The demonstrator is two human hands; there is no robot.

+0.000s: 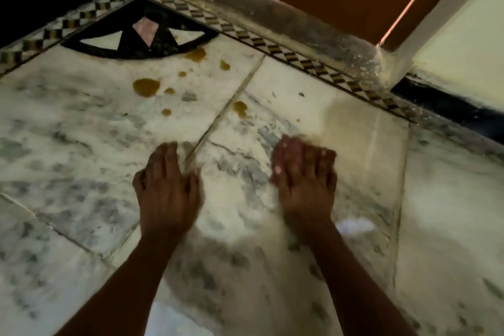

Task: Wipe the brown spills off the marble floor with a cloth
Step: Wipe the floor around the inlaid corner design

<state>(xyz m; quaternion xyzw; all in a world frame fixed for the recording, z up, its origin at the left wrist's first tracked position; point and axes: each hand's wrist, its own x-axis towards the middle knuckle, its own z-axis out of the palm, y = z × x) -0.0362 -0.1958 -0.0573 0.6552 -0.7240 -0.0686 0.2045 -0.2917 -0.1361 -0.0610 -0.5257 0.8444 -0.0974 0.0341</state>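
- Amber-brown liquid spills lie in scattered drops and puddles on the white grey-veined marble floor, near the black inlaid corner motif — all still wet and unwiped.
- No cloth is in view.
- Left hand and right hand hover palm-down, short of the spills, fingers loosely together and holding nothing — though blurred.
- Judgement: wiping hasn't begun; next comes fetching a cloth.

Brown spills in scattered wet drops, veined white marble floor, uncleaned
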